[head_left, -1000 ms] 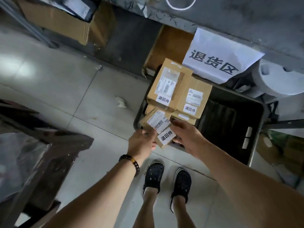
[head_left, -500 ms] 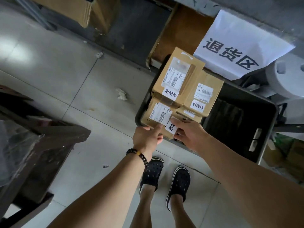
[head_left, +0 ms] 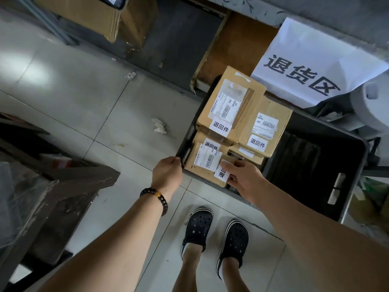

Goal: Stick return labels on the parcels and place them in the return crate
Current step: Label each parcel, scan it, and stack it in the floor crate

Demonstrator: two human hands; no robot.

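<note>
- Right hand (head_left: 244,179): the fingers (head_left: 231,178) are lying fairly straight and slightly apart, touching the right end of the near parcel (head_left: 200,167), with the thumb resting on the cardboard above its label (head_left: 222,173), which they are partly covering.
- Left hand (head_left: 168,171): the fingers are curling together out of sight behind the knuckles. The hand is sitting against the crate's near-left corner; I cannot tell whether they are clamping on anything. A bracelet (head_left: 155,197) is circling the wrist.
- The near parcel is lying flat inside the crate (head_left: 305,165), at its near-left end, printed sticker facing up.
- Beyond it, more parcels are stacking up in the crate's left half: a top box (head_left: 231,102) is leaning over a side box (head_left: 267,123), each showing a white return label, and lower boxes are peeking out beneath them.
- The crate's right half is showing its dark ribbed bottom.
- A white sign (head_left: 311,66) with large black characters is hanging over the crate's far edge.
- The crate is sitting on a tiled floor (head_left: 84,98), just ahead of two dark shoes (head_left: 197,226).
</note>
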